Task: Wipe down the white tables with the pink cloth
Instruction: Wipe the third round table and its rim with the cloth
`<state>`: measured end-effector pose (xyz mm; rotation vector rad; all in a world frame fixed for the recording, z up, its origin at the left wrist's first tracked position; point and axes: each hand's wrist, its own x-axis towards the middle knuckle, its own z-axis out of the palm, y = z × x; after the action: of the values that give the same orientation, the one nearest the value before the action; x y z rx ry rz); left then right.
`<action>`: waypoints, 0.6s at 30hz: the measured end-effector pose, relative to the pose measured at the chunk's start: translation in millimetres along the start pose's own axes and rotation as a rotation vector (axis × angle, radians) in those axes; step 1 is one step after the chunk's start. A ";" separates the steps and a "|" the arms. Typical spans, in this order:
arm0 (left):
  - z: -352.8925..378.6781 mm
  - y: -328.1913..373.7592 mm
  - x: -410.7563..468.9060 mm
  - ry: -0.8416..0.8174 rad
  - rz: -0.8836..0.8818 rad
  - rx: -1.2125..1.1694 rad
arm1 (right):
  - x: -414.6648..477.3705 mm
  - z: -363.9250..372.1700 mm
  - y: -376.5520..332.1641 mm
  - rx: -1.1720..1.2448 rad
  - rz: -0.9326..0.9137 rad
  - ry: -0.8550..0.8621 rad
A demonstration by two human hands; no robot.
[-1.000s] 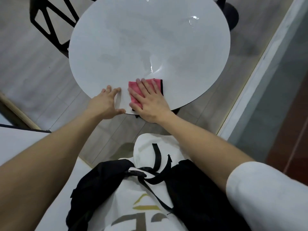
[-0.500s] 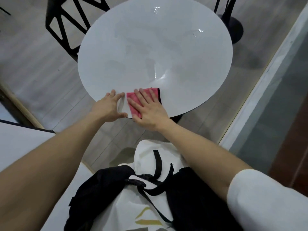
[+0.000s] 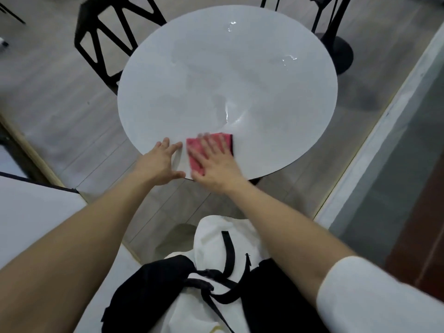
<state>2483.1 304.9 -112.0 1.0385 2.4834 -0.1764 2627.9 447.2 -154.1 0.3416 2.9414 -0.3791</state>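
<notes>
At the near edge of the round table [image 3: 240, 75], the cloth [image 3: 195, 153] lies flat on the top, just inside the rim. The right hand [image 3: 213, 164] presses it down with straight, spread fingers; nothing is pinched. The left hand [image 3: 161, 164] rests beside it, apart from the cloth, with straight fingers on the top and the thumb at the rim.

Hazards from this position:
- Cloth loss. The cloth is held by downward pressure only. A stroke toward the body would probably carry it over the rim and onto the floor.
- Bunching. A fast stroke under an open palm may fold the cloth and leave unwiped bands.
- Tipping. Both hands bear on the same edge. If the top sits on a single pedestal, which is hidden, heavy leaning could rock it.
- Residue. Wet streaks [image 3: 230, 114] glint near the centre and the far side; these areas likely need further passes.

Surroundings: a black chair [image 3: 108, 37] stands against the far left rim, and a black pedestal base [image 3: 338, 54] stands past the far right rim. Both may limit movement round the table. A second white table [image 3: 31, 217] lies near left. A black bag [image 3: 168, 284] hangs at the person's front and could snag the rim.
</notes>
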 end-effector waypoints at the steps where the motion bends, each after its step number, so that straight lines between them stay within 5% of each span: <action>1: 0.4 1.1 0.3 0.002 -0.001 0.001 | -1.2 0.6 -7.3 -0.014 -0.061 -0.021; 4: 0.1 1.9 1.1 0.019 -0.024 0.012 | -13.9 -0.8 48.3 -0.014 -0.117 0.041; 8: 3.3 1.1 -0.8 -0.003 -0.034 -0.003 | -49.7 -28.1 188.7 -0.003 0.338 0.091; 11: 2.5 1.3 0.1 -0.014 -0.058 -0.029 | -42.3 -33.9 196.1 -0.005 0.593 0.111; 13: 1.2 1.2 0.0 -0.031 -0.064 -0.042 | -21.0 -24.3 140.5 0.009 0.544 0.097; 18: -3.7 4.4 -1.7 -0.044 -0.088 -0.018 | 6.1 -0.8 7.3 -0.011 0.067 -0.016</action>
<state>2486.0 307.9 -107.7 0.9091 2.4875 -0.2017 2623.7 455.5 -156.1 0.4322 2.9064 -0.3549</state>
